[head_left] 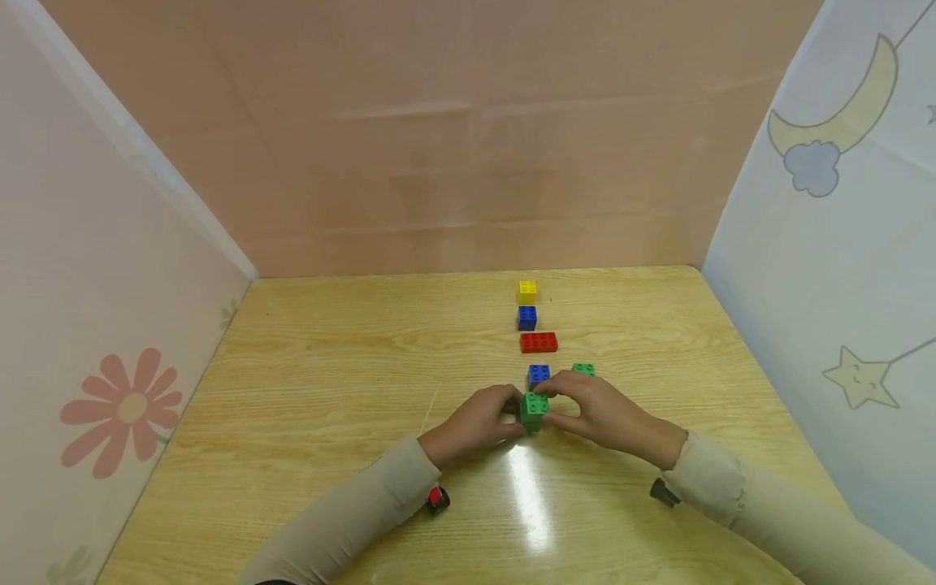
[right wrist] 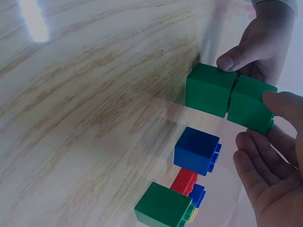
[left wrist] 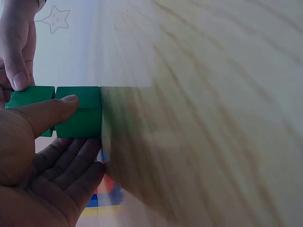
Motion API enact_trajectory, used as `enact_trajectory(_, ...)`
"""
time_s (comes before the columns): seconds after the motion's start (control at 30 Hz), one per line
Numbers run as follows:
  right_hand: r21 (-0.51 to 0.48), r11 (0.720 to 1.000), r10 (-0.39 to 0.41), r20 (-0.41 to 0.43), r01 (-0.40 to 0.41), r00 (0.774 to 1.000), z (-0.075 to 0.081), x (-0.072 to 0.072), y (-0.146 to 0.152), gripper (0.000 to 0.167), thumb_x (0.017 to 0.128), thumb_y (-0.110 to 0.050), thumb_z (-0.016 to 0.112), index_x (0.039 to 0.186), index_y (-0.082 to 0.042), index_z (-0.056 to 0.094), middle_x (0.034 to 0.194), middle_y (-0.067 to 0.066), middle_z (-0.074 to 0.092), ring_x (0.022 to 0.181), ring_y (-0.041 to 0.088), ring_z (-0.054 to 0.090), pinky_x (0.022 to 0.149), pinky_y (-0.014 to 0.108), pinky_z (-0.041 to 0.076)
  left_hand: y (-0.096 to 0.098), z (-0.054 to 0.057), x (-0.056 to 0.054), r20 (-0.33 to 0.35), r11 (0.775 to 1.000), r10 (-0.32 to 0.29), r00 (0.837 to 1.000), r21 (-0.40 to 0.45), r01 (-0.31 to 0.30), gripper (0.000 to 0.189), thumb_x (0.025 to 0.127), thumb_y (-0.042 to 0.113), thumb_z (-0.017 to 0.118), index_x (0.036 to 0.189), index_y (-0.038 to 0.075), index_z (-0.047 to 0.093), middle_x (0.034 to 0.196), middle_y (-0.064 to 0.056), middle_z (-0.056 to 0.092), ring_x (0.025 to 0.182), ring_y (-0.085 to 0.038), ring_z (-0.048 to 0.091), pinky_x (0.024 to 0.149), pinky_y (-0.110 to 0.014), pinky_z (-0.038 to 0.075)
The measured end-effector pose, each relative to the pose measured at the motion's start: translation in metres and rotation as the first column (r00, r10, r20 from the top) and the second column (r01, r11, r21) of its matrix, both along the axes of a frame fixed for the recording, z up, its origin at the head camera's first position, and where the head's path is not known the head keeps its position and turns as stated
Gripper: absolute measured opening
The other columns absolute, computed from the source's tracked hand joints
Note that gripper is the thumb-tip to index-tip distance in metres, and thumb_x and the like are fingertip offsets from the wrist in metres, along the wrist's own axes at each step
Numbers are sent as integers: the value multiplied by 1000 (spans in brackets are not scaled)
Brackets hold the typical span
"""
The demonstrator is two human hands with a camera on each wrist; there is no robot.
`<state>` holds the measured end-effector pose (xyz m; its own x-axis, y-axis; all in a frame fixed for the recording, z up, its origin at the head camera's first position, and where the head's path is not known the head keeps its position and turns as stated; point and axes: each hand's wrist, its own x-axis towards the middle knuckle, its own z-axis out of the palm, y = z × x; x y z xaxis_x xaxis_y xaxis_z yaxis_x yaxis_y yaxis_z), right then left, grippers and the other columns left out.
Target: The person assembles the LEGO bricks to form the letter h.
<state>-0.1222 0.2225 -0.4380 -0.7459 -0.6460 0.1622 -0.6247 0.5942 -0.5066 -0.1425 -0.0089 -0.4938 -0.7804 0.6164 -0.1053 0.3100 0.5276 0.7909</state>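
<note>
Two green toy building bricks stand one above the other on the wooden table, with a thin seam between them. My left hand [head_left: 475, 422] holds the lower green brick [left wrist: 78, 123], its thumb laid along one side and its fingers behind. On the upper green brick [right wrist: 248, 106], my right hand [head_left: 603, 410] has its thumb and fingertips on opposite sides. The upper brick's studs face up in the head view. Just beyond them sits a blue brick [head_left: 539, 374], and a third green brick [head_left: 583, 369] shows partly behind my right hand.
Farther back stand a long red brick [head_left: 539, 342], another blue brick [head_left: 527, 318] and a yellow brick [head_left: 527, 292], roughly in a line. A brown backdrop [head_left: 468, 162] rises at the table's far edge. Patterned panels stand at left and right.
</note>
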Motion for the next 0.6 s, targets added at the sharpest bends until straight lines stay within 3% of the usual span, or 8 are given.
enact_trajectory(0.6, 41, 999, -5, 14, 5, 1000, 3, -2, -3, 37, 88, -23, 75, 122, -15, 63, 111, -9, 62, 102, 14, 60, 84, 34, 54, 1, 5, -1, -17, 999, -6, 1000, -37, 6, 25, 87, 20, 76, 107, 14, 61, 104, 9, 64, 100, -4, 60, 90, -23, 48)
